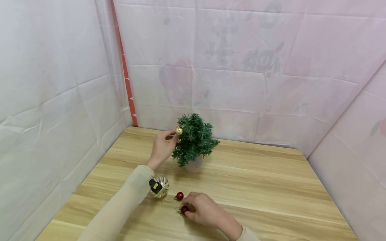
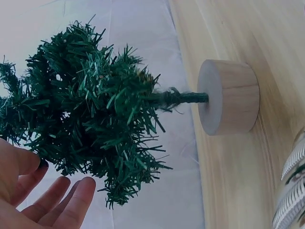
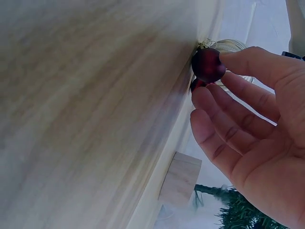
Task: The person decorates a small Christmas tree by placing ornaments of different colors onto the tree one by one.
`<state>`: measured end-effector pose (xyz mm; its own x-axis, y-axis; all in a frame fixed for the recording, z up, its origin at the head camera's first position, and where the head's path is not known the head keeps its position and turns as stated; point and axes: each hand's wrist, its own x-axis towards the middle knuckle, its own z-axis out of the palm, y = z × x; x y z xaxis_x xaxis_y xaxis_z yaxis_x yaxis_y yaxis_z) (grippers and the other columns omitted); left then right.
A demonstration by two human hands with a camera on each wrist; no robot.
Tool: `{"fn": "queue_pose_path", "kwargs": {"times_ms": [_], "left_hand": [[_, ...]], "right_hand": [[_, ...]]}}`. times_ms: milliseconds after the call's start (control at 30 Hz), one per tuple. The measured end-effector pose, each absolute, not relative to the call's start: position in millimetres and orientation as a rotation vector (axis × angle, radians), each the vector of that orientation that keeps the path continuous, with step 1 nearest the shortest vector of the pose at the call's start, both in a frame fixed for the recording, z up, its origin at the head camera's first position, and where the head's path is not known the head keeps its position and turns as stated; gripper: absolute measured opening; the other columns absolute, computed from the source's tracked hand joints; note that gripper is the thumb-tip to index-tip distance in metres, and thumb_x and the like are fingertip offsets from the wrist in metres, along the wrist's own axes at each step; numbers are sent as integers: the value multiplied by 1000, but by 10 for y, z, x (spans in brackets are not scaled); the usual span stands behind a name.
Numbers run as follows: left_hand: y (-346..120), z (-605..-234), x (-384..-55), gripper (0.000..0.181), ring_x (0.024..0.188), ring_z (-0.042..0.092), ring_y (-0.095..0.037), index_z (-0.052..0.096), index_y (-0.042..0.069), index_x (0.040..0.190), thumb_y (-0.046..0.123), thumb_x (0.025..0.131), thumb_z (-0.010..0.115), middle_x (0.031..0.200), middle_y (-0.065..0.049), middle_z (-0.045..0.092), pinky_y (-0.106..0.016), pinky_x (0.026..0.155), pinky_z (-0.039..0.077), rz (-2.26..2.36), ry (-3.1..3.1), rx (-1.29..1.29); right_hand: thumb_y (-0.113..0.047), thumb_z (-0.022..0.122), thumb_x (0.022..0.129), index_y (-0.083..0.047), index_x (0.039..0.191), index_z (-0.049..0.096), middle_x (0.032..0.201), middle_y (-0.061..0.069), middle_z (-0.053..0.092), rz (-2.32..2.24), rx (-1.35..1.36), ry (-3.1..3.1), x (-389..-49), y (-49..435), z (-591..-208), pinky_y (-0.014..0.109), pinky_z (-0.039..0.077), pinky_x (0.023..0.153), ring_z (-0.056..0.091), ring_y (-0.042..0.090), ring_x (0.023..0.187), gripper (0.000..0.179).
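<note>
With the left hand (image 1: 163, 147), pinching a gold bauble (image 1: 179, 130) against the left side of a small green tree (image 1: 196, 140), apparently hanging it. Farther right and nearer, with the right hand (image 1: 208, 211), grasping a dark red bauble (image 1: 184, 210) close to the wooden surface (image 1: 271, 180), near a second red bauble (image 1: 180, 195). Probably needing next to catch the gold one securely before letting go.
</note>
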<state>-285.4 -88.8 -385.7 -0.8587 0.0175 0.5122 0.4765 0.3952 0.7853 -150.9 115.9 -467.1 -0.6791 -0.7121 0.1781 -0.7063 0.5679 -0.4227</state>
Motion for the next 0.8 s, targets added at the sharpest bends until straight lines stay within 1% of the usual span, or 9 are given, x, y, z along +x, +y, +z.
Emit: {"fn": "queue_pose_path", "kwargs": {"times_ms": [167, 267, 433, 533, 667, 800], "left_hand": [[-910, -3863, -2883, 21, 98, 71, -26, 74, 10, 114, 19, 97, 65, 110, -9, 74, -42, 80, 59, -1490, -2256, -418], [-925, -3874, -2892, 23, 98, 70, -25, 74, 10, 115, 22, 98, 64, 112, -9, 73, -40, 81, 59, -1511, -2277, -413], [-945, -3899, -2922, 25, 96, 71, -23, 73, 12, 117, 26, 98, 64, 112, -9, 73, -34, 75, 60, -1548, -2300, -412], [-949, -3900, -2941, 25, 95, 71, -23, 73, 11, 117, 26, 98, 65, 112, -10, 72, -31, 72, 60, -1586, -2291, -419], [-952, -3904, -2962, 24, 96, 71, -24, 73, 10, 116, 24, 99, 64, 111, -12, 72, -28, 73, 60, -1625, -2281, -422], [-955, -3905, -2963, 24, 96, 71, -26, 73, 10, 117, 23, 99, 64, 111, -12, 72, -29, 73, 60, -1644, -2282, -413]], "right_hand": [[-14, 76, 85, -13, 109, 73, 94, -8, 68, -731, -1227, 2757, -1509, 1166, -4694, 9, 42, 64, 51, -4, 72, 25], [-13, 76, 85, -13, 108, 74, 94, -8, 68, -744, -1213, 2752, -1506, 1168, -4705, 10, 43, 64, 52, -4, 73, 24], [-12, 76, 84, -14, 105, 74, 95, -9, 69, -773, -1196, 2746, -1502, 1171, -4718, 10, 45, 67, 55, -3, 77, 21], [-13, 76, 84, -14, 104, 73, 95, -9, 69, -774, -1203, 2757, -1503, 1172, -4728, 10, 45, 69, 55, -4, 79, 20], [-13, 77, 83, -15, 103, 73, 96, -10, 69, -770, -1217, 2768, -1507, 1173, -4747, 10, 46, 71, 56, -5, 81, 21], [-13, 78, 82, -16, 102, 72, 94, -12, 68, -763, -1215, 2773, -1502, 1172, -4769, 10, 45, 71, 55, -5, 81, 21]]}}
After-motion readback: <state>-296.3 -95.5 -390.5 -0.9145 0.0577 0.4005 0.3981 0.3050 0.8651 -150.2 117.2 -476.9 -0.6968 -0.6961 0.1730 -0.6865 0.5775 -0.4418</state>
